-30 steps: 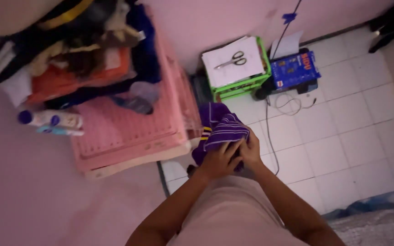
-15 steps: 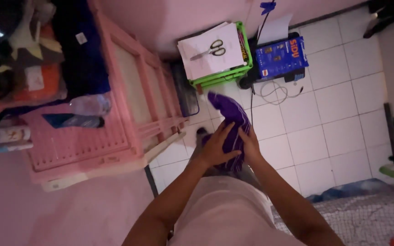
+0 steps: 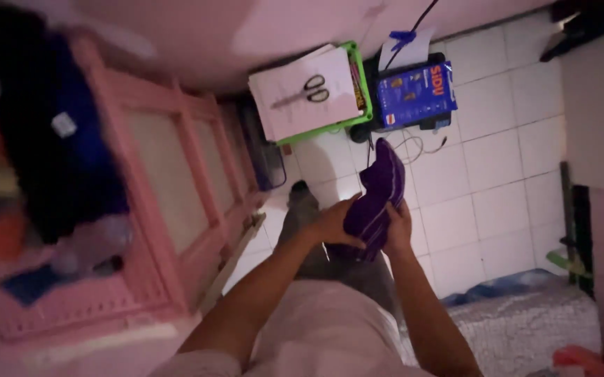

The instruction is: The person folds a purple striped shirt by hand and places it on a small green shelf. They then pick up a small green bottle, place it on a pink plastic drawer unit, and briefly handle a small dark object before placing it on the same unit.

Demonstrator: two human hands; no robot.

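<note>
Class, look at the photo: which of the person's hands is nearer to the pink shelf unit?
Left. The left hand grips the purple cloth on the side facing the pink shelf unit; the right hand grips the cloth's far side.

A flat blue rectangular box point(image 3: 414, 94) lies on the white floor tiles, just beside my green crate point(image 3: 353, 84).

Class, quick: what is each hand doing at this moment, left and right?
Left hand: closed on the folded purple cloth, grip on its near side.
Right hand: closed on the same cloth from the other side.
</note>
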